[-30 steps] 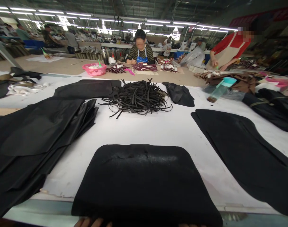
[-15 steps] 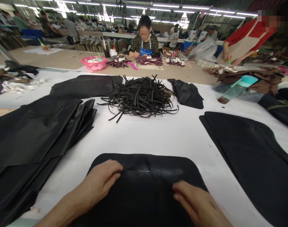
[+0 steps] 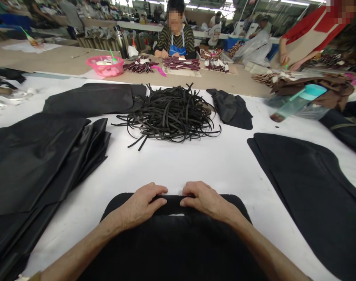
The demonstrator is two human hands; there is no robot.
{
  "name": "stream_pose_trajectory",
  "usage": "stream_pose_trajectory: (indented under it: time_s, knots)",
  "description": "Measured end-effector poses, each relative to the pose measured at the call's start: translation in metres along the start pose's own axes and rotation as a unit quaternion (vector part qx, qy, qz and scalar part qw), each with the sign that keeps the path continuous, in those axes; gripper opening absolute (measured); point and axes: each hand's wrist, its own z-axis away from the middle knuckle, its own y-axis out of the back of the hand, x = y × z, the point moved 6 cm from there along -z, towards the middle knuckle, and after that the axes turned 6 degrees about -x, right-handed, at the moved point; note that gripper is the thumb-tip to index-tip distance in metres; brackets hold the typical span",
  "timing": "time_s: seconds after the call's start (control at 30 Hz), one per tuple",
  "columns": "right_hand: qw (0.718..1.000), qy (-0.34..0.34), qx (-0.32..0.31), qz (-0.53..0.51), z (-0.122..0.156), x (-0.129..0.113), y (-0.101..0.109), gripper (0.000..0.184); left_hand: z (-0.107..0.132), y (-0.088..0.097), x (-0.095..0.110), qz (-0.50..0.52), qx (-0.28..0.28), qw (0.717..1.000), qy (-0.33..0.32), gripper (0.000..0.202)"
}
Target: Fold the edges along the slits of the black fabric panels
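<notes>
A black sheet panel (image 3: pixel 178 246) with rounded far corners lies in front of me; whether it is leather or cloth I cannot tell. Near its far edge, a narrow pale gap or line shows across the middle. My left hand (image 3: pixel 144 203) pinches that far edge left of centre, thumb on the near side and fingers over the edge. Just to the right, my right hand (image 3: pixel 202 199) grips the same edge in the same way. A small space separates the two sets of fingertips. Beyond them is a heap of thin black straps (image 3: pixel 172 113).
Black sheets are stacked at left (image 3: pixel 34 156), and large black pieces (image 3: pixel 306 187) lie at right. Farther back are folded black material (image 3: pixel 90 99), a crumpled black piece (image 3: pixel 232 109), a teal-lidded bottle (image 3: pixel 297 103) and a pink basket (image 3: pixel 104 68). Two people work across the table.
Both hands have moved forward and closer together, from lying over the panel to gripping its far edge. The view has tipped down slightly.
</notes>
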Motion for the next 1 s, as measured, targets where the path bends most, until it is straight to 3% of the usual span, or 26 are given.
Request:
stream_pose_trajectory:
  time_s: [0.1,0.17,0.43,0.6,0.73,0.87,1.0]
  knots:
    - [1.0,0.005,0.008,0.007,0.01,0.007,0.002,0.013,0.009,0.005,-0.006,-0.034,-0.038,0.998,0.047,0.017]
    - [0.999,0.0,0.028,0.026,0.015,0.011,0.002,0.017,0.015,0.008,-0.013,-0.056,-0.035,0.996,0.067,0.02]
    - [0.979,-0.022,0.135,0.153,0.021,0.016,-0.003,0.026,0.021,0.011,-0.03,-0.095,0.102,0.989,0.057,0.028]
    - [0.965,-0.039,0.168,0.196,0.019,0.018,-0.008,0.027,0.018,0.008,-0.028,-0.099,0.114,0.987,0.054,0.029]
    - [0.958,-0.078,0.207,0.181,0.01,0.022,0.006,0.028,0.015,0.009,-0.025,-0.101,0.117,0.987,0.054,0.031]
    - [0.973,-0.051,0.167,0.149,0.004,0.025,0.016,0.025,0.013,0.015,-0.027,-0.091,0.12,0.987,0.061,0.031]
    - [0.988,-0.029,0.109,0.104,0.018,0.037,0.015,0.027,0.01,0.017,-0.035,-0.038,0.087,0.992,0.085,0.032]
